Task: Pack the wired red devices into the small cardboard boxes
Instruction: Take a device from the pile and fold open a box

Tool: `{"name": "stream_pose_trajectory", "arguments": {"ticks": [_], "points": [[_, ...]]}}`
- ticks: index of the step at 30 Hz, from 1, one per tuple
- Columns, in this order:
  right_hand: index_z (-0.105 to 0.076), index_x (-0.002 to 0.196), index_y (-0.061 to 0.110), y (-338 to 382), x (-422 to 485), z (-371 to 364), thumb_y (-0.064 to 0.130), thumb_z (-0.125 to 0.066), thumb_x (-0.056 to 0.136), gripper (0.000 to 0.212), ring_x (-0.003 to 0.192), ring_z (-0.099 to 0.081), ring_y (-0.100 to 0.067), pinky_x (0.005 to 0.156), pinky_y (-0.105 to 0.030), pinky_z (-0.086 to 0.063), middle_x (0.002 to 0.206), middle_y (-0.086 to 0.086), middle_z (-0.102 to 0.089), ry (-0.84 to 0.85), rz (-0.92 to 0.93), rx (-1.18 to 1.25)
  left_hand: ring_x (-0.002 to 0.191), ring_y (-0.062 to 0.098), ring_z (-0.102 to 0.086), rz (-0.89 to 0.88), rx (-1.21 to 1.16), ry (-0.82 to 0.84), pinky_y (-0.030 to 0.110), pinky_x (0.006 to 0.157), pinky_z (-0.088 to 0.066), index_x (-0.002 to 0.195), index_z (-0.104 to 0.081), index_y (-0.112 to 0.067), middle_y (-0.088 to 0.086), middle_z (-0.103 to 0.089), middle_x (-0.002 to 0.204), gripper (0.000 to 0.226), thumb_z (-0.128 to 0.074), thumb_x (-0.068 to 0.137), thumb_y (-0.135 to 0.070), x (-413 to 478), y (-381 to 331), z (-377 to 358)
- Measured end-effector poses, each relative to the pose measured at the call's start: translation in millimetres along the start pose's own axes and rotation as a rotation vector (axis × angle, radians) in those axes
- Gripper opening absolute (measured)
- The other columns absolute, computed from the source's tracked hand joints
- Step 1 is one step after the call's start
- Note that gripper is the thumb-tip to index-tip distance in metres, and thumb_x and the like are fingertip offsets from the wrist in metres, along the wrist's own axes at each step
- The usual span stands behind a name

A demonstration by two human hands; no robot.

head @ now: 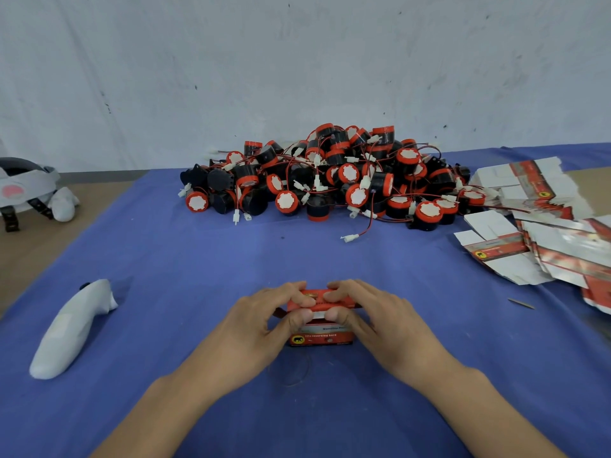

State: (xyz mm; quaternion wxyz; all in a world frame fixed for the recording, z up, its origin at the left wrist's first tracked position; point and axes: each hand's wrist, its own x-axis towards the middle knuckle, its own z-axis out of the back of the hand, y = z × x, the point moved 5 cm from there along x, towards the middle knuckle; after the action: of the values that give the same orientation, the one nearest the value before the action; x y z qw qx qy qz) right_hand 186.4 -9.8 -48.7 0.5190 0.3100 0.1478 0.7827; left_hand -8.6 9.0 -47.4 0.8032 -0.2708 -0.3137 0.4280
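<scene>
Ahead of you stands a pale grey-white wall [297, 61], scuffed and flecked with dark marks. A blue cloth [198, 259] covers most of your counter [33, 252], whose tan top shows bare at the left and far right. The light is soft and even.

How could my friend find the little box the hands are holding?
Start at the big blue cloth, then look at its near middle, between the left hand and right hand. The small red box stands there, folded into shape, unlike the flat unfolded boxes piled far right.
</scene>
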Motion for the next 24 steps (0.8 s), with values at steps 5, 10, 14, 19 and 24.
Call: {"name": "stream_pose_trajectory", "arguments": {"ticks": [5,10,14,19,24], "points": [[-0.049,0.118,0.048,-5,-1,-2,0.075,-0.032,0.090,0.042,0.120,-0.053,0.003,0.095,-0.023,-0.047,0.128,0.046,-0.041,0.066,0.013,0.020,0.122,-0.010,-0.050,-0.031,0.034,0.005,0.024,0.095,-0.050,0.109,-0.062,-0.053,-0.042,-0.045,0.136,0.030,-0.049,0.086,-0.066,0,0,0],[-0.056,0.118,0.039,2,-6,0,0.056,-0.041,0.101,0.029,0.137,-0.033,0.009,0.108,-0.010,-0.026,0.149,0.029,-0.040,0.008,0.162,-0.089,0.127,-0.013,-0.046,-0.115,0.097,-0.043,0.029,0.101,-0.048,0.113,-0.065,-0.047,-0.035,-0.050,0.137,0.032,-0.047,0.093,-0.065,-3,-3,2],[-0.064,0.113,0.027,1,-7,-2,0.057,-0.044,0.096,0.040,0.135,-0.038,0.009,0.107,-0.018,-0.036,0.138,0.029,-0.053,0.020,0.159,-0.036,0.129,-0.013,-0.045,-0.172,0.198,-0.029,0.031,0.100,-0.049,0.121,-0.061,-0.054,-0.035,-0.046,0.142,0.037,-0.045,0.091,-0.069,-8,-2,7],[-0.067,0.112,0.027,0,-8,0,0.059,-0.047,0.092,0.043,0.139,-0.032,0.015,0.109,-0.018,-0.039,0.135,0.040,-0.048,0.012,0.163,0.004,0.122,-0.012,-0.049,-0.196,0.248,-0.030,0.028,0.098,-0.049,0.123,-0.062,-0.055,-0.036,-0.043,0.143,0.033,-0.055,0.091,-0.060,-11,-2,9],[-0.070,0.107,0.027,1,-11,2,0.056,-0.050,0.092,0.038,0.139,-0.035,0.013,0.106,-0.023,-0.045,0.138,0.032,-0.053,-0.026,0.181,0.011,0.110,-0.015,-0.051,-0.237,0.273,-0.053,0.025,0.092,-0.051,0.122,-0.065,-0.052,-0.030,-0.048,0.143,0.032,-0.054,0.092,-0.054,-13,-4,8]]}}
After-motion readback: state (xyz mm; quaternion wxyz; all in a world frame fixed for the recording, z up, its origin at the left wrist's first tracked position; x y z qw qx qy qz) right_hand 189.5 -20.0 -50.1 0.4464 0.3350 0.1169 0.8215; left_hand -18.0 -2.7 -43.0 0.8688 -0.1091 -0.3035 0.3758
